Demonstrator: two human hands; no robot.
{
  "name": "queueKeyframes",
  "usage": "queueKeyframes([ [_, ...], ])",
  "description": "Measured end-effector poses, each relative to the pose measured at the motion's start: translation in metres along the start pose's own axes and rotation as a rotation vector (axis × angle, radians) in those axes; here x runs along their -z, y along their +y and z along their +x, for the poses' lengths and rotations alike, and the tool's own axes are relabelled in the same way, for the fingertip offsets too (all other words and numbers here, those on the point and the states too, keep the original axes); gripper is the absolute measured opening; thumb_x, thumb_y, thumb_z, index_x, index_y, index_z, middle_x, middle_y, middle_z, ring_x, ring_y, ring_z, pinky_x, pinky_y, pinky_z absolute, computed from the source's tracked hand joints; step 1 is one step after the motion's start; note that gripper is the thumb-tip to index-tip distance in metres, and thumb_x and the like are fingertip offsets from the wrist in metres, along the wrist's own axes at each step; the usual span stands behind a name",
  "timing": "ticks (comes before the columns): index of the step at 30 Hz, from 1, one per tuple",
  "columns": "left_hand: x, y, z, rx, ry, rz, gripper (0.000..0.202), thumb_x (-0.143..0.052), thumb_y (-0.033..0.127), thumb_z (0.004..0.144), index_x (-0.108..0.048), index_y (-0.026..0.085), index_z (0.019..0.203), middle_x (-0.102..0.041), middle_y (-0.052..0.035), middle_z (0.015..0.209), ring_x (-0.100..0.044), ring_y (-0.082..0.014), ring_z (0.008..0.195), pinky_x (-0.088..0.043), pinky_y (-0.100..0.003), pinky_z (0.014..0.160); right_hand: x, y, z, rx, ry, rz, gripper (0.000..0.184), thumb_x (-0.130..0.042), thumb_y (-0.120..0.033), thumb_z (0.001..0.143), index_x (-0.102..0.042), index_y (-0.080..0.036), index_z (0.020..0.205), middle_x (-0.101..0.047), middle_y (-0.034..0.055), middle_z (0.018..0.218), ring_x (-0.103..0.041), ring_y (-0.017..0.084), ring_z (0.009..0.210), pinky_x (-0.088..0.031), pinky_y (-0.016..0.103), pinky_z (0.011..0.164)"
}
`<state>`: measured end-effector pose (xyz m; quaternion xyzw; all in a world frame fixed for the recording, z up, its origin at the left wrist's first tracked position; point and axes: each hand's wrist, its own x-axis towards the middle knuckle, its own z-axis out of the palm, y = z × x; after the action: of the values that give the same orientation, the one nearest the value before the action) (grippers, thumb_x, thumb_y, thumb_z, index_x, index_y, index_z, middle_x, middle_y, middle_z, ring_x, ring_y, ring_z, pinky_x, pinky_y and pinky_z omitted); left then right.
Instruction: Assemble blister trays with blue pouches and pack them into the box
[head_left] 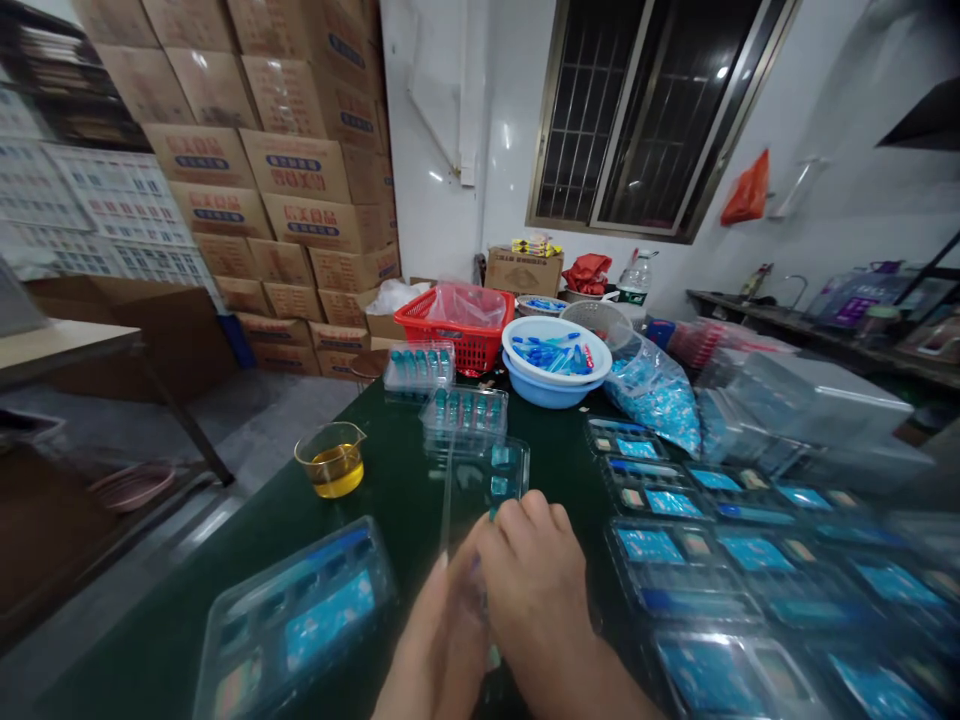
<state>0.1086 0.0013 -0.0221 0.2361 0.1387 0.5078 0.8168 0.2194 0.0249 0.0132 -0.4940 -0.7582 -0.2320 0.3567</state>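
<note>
A clear plastic tray (472, 480) stands in front of me over the table, with two small teal pieces showing near its far right corner. My left hand (442, 620) grips its near left side. Over its near right part, my right hand (536, 570) is curled closed, with its fingertips pointing down and inward. Whatever those fingers hold is hidden behind the knuckles. Beyond the tray are clear trays of teal-capped small bottles (465, 410). At the left lies a filled clear tray (300, 620) with a blue packet and a blue stick-like piece.
Several filled trays (682, 570) cover the table's right side. A glass beaker of yellow liquid (334, 465) stands near the left edge. Farther back are a red basket (450, 335), a white basin of blue pieces (555, 350) and a bag of blue packets (652, 395).
</note>
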Motion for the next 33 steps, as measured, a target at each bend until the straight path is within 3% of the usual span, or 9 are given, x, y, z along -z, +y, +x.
queueKeyframes([
  [3,-0.001,0.000,0.001,0.014,-0.010,-0.102,0.038,-0.038,0.041,0.091,-0.058,0.024,0.119,-0.054,-0.0024,0.128,-0.033,-0.0228,0.130,-0.022,-0.037,0.111,-0.007,-0.002,-0.002,0.012,-0.036,-0.030,0.017,-0.050,-0.009,0.076,-0.050,-0.021,0.065,-0.046,0.0051,0.065,-0.039,0.021,0.069,-0.028,0.034,0.059],
  [11,-0.002,0.013,0.004,0.027,-0.009,-0.272,0.044,-0.040,0.044,0.088,-0.062,0.015,0.113,-0.063,-0.0093,0.113,-0.045,-0.0286,0.120,-0.029,-0.041,0.106,-0.008,-0.013,-0.007,0.028,-0.110,0.022,0.014,-0.045,-0.007,0.074,-0.049,-0.019,0.066,-0.043,0.0041,0.068,-0.036,0.019,0.067,-0.027,0.035,0.059],
  [17,-0.002,0.012,0.000,0.053,0.272,-0.255,0.041,-0.046,0.039,0.087,-0.058,0.016,0.118,-0.066,-0.0106,0.106,-0.054,-0.0306,0.109,-0.039,-0.044,0.096,-0.019,-0.029,-0.016,0.045,-0.226,0.081,0.010,-0.052,-0.011,0.066,-0.050,-0.019,0.072,-0.049,0.0052,0.075,-0.041,0.022,0.073,-0.032,0.038,0.065],
  [19,0.001,0.014,0.001,0.084,0.303,-0.257,0.047,-0.049,0.043,0.085,-0.051,0.020,0.125,-0.065,-0.0109,0.107,-0.057,-0.0309,0.105,-0.042,-0.045,0.092,-0.015,-0.037,-0.019,0.053,-0.235,0.173,0.009,-0.053,-0.013,0.067,-0.051,-0.019,0.073,-0.050,0.0051,0.075,-0.043,0.022,0.074,-0.034,0.040,0.068],
  [22,0.006,0.023,0.003,0.148,0.191,-0.278,0.061,-0.049,0.056,0.081,-0.038,0.027,0.134,-0.061,-0.0123,0.112,-0.058,-0.0328,0.102,-0.043,-0.047,0.087,0.003,-0.045,-0.025,0.055,-0.173,0.379,0.010,-0.047,-0.011,0.072,-0.049,-0.020,0.071,-0.054,0.0036,0.075,-0.047,0.021,0.075,-0.037,0.040,0.070],
  [25,0.008,0.039,0.004,0.136,0.058,-0.271,0.076,-0.044,0.069,0.074,-0.026,0.031,0.138,-0.054,-0.0160,0.120,-0.056,-0.0369,0.104,-0.042,-0.047,0.082,0.016,-0.046,-0.037,0.102,-0.184,0.637,0.016,-0.045,-0.008,0.075,-0.044,-0.021,0.066,-0.057,-0.0024,0.067,-0.051,0.013,0.068,-0.041,0.029,0.065],
  [28,0.012,0.057,-0.002,0.024,0.035,-0.202,0.079,-0.041,0.072,0.073,-0.023,0.030,0.137,-0.047,-0.0206,0.126,-0.053,-0.0388,0.106,-0.039,-0.045,0.083,0.010,-0.050,-0.051,0.129,-0.223,0.845,0.015,-0.050,-0.010,0.073,-0.044,-0.022,0.065,-0.059,-0.0062,0.061,-0.053,0.008,0.061,-0.040,0.019,0.054],
  [33,0.023,0.084,-0.024,-0.127,0.063,-0.138,0.073,-0.037,0.071,0.075,-0.024,0.030,0.134,-0.039,-0.0240,0.132,-0.050,-0.0397,0.110,-0.035,-0.047,0.086,-0.009,-0.070,-0.058,0.100,-0.178,0.847,0.020,-0.040,-0.015,0.080,-0.053,-0.022,0.067,-0.054,-0.0023,0.056,-0.050,0.010,0.053,-0.034,0.022,0.045],
])
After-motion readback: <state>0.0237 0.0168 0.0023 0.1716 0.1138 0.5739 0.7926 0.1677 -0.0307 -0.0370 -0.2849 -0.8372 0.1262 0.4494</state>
